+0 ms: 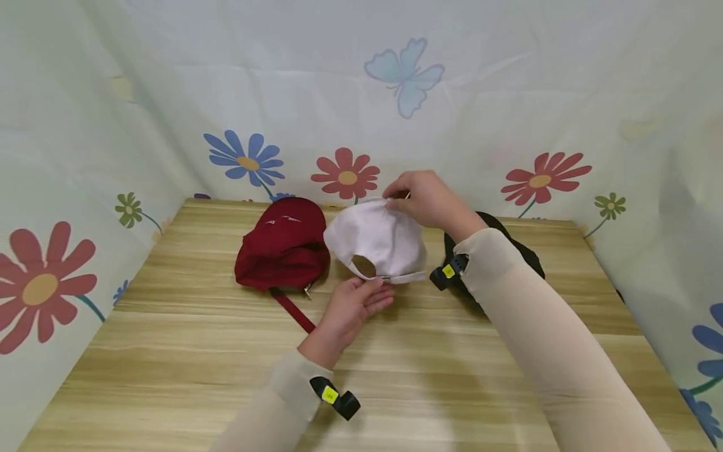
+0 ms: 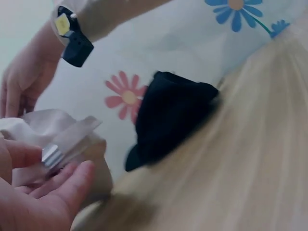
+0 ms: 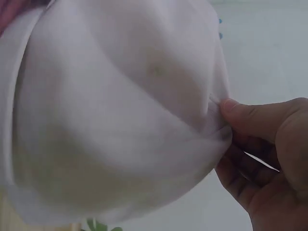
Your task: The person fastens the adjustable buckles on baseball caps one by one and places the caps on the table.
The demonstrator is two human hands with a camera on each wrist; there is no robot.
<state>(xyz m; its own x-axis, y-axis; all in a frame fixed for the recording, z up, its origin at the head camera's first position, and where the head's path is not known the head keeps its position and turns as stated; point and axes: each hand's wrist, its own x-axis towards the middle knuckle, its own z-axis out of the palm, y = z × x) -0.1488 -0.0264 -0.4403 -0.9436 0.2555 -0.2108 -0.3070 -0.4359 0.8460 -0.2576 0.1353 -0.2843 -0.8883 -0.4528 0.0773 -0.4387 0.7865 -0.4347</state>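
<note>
A white baseball cap (image 1: pixel 381 235) is held between both hands, its back opening facing the wearer of the head camera. My left hand (image 1: pixel 353 307) pinches the cap's back strap near a metal buckle (image 2: pixel 52 156). At the far upper edge, thumb and fingers of my right hand (image 1: pixel 423 198) pinch the white fabric, which folds under the thumb in the right wrist view. To the left lies a dark red cap (image 1: pixel 285 245), its loose strap (image 1: pixel 292 309) trailing toward my left wrist. A black cap (image 2: pixel 168 118) sits to the right, partly covered by my right arm in the head view.
All three caps are on or over a wood-grain table (image 1: pixel 186 351). A white curtain (image 1: pixel 294 94) printed with flowers and a butterfly surrounds the table at the back and on both sides. Each wrist carries a black strapped camera.
</note>
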